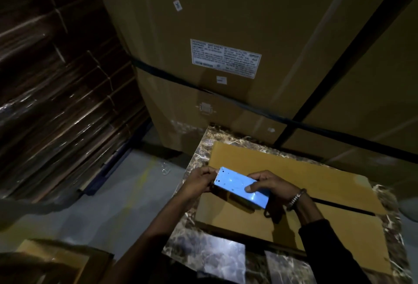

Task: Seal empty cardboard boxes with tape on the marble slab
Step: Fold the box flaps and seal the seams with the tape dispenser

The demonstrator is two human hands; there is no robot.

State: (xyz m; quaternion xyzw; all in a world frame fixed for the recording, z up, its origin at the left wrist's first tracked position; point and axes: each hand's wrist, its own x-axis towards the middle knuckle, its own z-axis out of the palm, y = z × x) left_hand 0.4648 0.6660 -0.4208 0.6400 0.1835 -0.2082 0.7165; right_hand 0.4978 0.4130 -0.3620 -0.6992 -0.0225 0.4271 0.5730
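Both hands are working the tape tool, not the box yet. Right hand (267, 185) is gripping the blue flat-sided metal tape dispenser (241, 187), fingers curled over its top, thumb on the glossy side plate. Left hand (200, 180) is pinching at the serrated cutter end, just past its fingertips. I judge it's picking up the tape's free end; the tape itself is too hard to see to confirm.

Step in hand, as I read it: readying tape before the first strip. The tan corrugated cardboard box (300, 197) is lying directly under and beyond the right hand, flaps closed, with a dark open seam running away to the right of the right wrist. No tape is showing on that seam.

Next move probably needs the free end stuck down at the seam's near end, left of the right wrist, then a straight pull along the slit with downward pressure.

Materials: the box is matte and flat-faced with stiff edges. The brown veined polished marble slab (204, 258) beneath both forearms is glossy and hard. The dispenser plate is smooth and reflective, with a fine saw-tooth edge. A beaded metal bracelet (295, 199) is sitting on the right wrist.
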